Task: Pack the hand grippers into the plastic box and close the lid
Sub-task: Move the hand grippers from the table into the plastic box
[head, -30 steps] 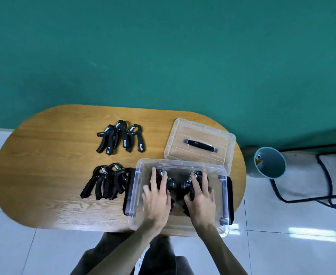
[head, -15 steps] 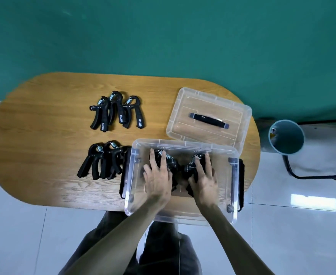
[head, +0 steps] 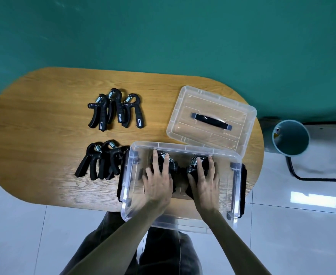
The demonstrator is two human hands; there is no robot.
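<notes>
1. Both hands, left (head: 158,184) and right (head: 203,182), lay flat with straight fingers pressing grippers (head: 198,165) down inside the box (head: 183,146).
2. Packing was under way (apparently); two piles (head: 116,110) remained left of the hands, the lid (head: 211,121) beyond them.
3. Next: release, reach left.

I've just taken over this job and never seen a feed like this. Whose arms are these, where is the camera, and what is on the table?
No machine: a person's bare arms, filmed from a camera on their head looking down. The left hand and right hand lie with fingers spread on black hand grippers inside the clear plastic box. Whether they grip them, I cannot tell. On the wooden table, the box's lid lies behind it, and two more gripper bunches wait left: a far bunch and a near bunch.
</notes>
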